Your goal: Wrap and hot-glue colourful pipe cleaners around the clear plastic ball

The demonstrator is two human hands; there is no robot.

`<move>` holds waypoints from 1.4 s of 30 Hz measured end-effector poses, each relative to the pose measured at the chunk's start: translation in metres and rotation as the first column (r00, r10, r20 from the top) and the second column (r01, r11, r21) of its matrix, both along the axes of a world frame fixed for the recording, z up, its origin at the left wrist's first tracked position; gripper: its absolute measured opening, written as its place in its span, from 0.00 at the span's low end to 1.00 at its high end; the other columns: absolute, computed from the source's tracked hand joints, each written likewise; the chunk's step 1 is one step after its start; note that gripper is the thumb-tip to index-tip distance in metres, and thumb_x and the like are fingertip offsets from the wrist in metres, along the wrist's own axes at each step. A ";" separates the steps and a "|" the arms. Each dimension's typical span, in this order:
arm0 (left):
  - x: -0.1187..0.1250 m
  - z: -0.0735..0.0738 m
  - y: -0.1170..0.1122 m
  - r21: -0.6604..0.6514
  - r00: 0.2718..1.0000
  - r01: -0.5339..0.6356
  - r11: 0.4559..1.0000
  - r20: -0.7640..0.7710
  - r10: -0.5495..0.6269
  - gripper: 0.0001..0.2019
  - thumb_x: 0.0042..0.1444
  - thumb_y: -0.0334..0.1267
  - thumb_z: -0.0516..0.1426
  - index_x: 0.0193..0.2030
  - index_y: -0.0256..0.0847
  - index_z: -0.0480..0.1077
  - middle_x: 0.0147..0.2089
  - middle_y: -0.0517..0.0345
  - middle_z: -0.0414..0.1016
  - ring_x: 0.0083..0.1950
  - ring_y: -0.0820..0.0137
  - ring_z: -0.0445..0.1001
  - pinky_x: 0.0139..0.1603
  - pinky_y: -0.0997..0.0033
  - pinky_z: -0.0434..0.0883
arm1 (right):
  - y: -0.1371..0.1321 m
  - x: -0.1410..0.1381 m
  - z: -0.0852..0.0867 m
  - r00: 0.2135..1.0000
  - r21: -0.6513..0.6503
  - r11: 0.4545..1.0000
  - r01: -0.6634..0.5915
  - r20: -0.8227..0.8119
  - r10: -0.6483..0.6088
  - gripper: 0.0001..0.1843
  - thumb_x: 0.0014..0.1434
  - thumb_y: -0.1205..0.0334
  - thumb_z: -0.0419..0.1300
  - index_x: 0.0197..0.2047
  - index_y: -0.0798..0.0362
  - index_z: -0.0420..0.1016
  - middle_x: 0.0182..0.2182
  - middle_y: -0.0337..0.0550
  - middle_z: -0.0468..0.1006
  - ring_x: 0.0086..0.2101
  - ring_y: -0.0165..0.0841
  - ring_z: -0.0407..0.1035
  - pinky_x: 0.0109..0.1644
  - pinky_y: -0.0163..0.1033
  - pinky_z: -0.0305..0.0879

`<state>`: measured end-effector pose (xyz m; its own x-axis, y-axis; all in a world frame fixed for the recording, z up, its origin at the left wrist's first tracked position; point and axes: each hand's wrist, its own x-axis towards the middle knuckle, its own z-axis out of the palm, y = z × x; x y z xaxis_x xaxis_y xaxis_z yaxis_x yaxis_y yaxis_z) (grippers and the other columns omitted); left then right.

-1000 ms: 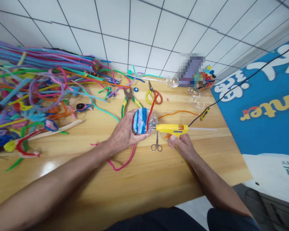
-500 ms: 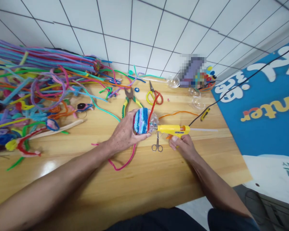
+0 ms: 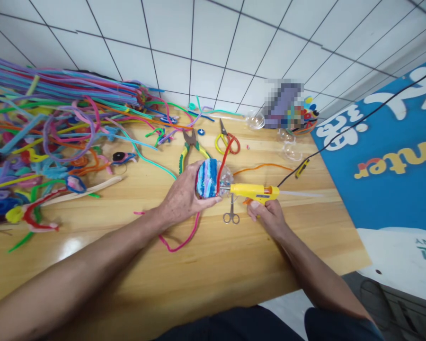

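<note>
My left hand (image 3: 184, 189) is wrapped round a clear plastic ball (image 3: 208, 178) partly covered in blue, purple and light blue pipe cleaner strips. A red pipe cleaner (image 3: 225, 163) runs along the edge of the covered part, its free end sticking up and away. My right hand (image 3: 268, 215) grips a yellow glue gun (image 3: 252, 191) by its handle, fingers at the orange trigger. The metal nozzle points left and meets the ball close to the red strip's lower end; whether it touches cannot be made out. A clear glue stick (image 3: 301, 194) juts from the gun's back.
Pliers (image 3: 190, 147), yellow-and-red scissors (image 3: 224, 139) and small metal scissors (image 3: 231, 213) lie around the ball. Pipe cleaners (image 3: 67, 137) heap up at left. Clear plastic half-balls (image 3: 254, 120) stand by the wall. A black cord (image 3: 326, 146) crosses the right side near a yellow cutter (image 3: 302, 168).
The glue gun and my right hand have shifted very slightly left. My left hand still holds the ball in nearly the same place.
</note>
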<state>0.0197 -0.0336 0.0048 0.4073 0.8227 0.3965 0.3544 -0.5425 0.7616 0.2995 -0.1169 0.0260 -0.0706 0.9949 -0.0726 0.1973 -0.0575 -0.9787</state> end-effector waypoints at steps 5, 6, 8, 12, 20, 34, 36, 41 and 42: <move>0.000 -0.002 0.000 0.009 1.000 -0.005 1.000 0.008 0.005 0.47 0.56 0.51 0.74 0.76 0.45 0.58 0.71 0.38 0.73 0.71 0.45 0.78 0.72 0.39 0.78 | -0.002 -0.001 -0.005 1.000 0.009 1.000 0.027 0.009 -0.027 0.31 0.66 0.31 0.65 0.28 0.49 0.71 0.17 0.34 0.66 0.19 0.30 0.58 0.26 0.39 0.56; 0.001 -0.003 0.000 0.002 1.000 -0.006 1.000 0.010 0.006 0.47 0.55 0.51 0.75 0.75 0.44 0.58 0.71 0.38 0.74 0.71 0.45 0.78 0.71 0.38 0.78 | -0.002 -0.002 -0.005 0.999 0.008 1.000 0.030 0.013 -0.030 0.31 0.66 0.30 0.65 0.27 0.48 0.70 0.17 0.34 0.66 0.19 0.30 0.58 0.26 0.39 0.56; 0.001 -0.002 0.000 -0.008 1.000 -0.009 1.000 0.021 0.009 0.47 0.54 0.51 0.75 0.75 0.44 0.59 0.71 0.37 0.74 0.71 0.44 0.78 0.71 0.38 0.78 | -0.002 -0.003 -0.004 0.999 0.006 0.999 0.033 0.013 -0.033 0.32 0.65 0.30 0.65 0.26 0.48 0.69 0.17 0.34 0.66 0.19 0.30 0.59 0.26 0.40 0.56; 0.001 -0.002 -0.001 -0.005 0.999 -0.014 1.000 0.032 0.014 0.47 0.54 0.50 0.76 0.74 0.43 0.60 0.71 0.37 0.74 0.71 0.43 0.78 0.72 0.38 0.78 | -0.002 -0.004 -0.002 0.999 0.008 0.999 0.034 -0.004 -0.034 0.32 0.65 0.31 0.66 0.25 0.48 0.68 0.17 0.34 0.66 0.19 0.30 0.59 0.26 0.39 0.56; -0.001 -0.002 0.000 0.011 1.000 0.000 1.000 -0.014 0.000 0.49 0.55 0.51 0.75 0.76 0.43 0.56 0.72 0.36 0.72 0.72 0.45 0.77 0.72 0.41 0.77 | -0.001 -0.006 -0.001 0.999 0.012 0.999 0.031 -0.023 -0.031 0.31 0.65 0.30 0.66 0.27 0.49 0.69 0.17 0.33 0.66 0.19 0.29 0.58 0.25 0.39 0.55; 0.001 -0.002 0.000 0.012 1.000 -0.016 1.000 -0.019 0.016 0.49 0.55 0.52 0.75 0.76 0.44 0.56 0.70 0.39 0.74 0.69 0.46 0.79 0.70 0.42 0.79 | -0.001 -0.004 -0.004 0.999 -0.007 0.999 0.040 -0.007 -0.040 0.31 0.65 0.30 0.65 0.28 0.49 0.71 0.16 0.33 0.66 0.19 0.30 0.59 0.26 0.39 0.56; 0.001 -0.003 0.000 0.011 1.000 -0.021 1.000 -0.014 0.022 0.49 0.54 0.52 0.75 0.76 0.44 0.57 0.70 0.39 0.74 0.69 0.46 0.79 0.69 0.42 0.79 | -0.001 -0.004 -0.005 0.999 -0.017 0.999 0.047 -0.010 -0.047 0.31 0.65 0.29 0.66 0.28 0.49 0.71 0.16 0.33 0.66 0.19 0.30 0.59 0.26 0.39 0.56; 0.001 -0.002 0.000 -0.002 1.000 -0.013 1.000 0.004 0.013 0.48 0.55 0.54 0.75 0.75 0.43 0.58 0.69 0.38 0.75 0.67 0.46 0.80 0.68 0.41 0.80 | -0.002 -0.004 -0.007 0.998 -0.021 0.998 0.053 -0.017 -0.053 0.32 0.65 0.30 0.66 0.26 0.48 0.69 0.17 0.33 0.65 0.19 0.29 0.58 0.26 0.39 0.55; 0.001 -0.001 0.000 -0.008 1.000 -0.014 1.000 0.002 0.014 0.48 0.55 0.54 0.75 0.75 0.43 0.58 0.68 0.38 0.75 0.67 0.46 0.80 0.68 0.41 0.80 | -0.002 -0.003 -0.008 0.998 -0.020 0.998 0.053 -0.018 -0.053 0.32 0.65 0.30 0.66 0.26 0.48 0.69 0.17 0.33 0.65 0.19 0.29 0.58 0.26 0.39 0.56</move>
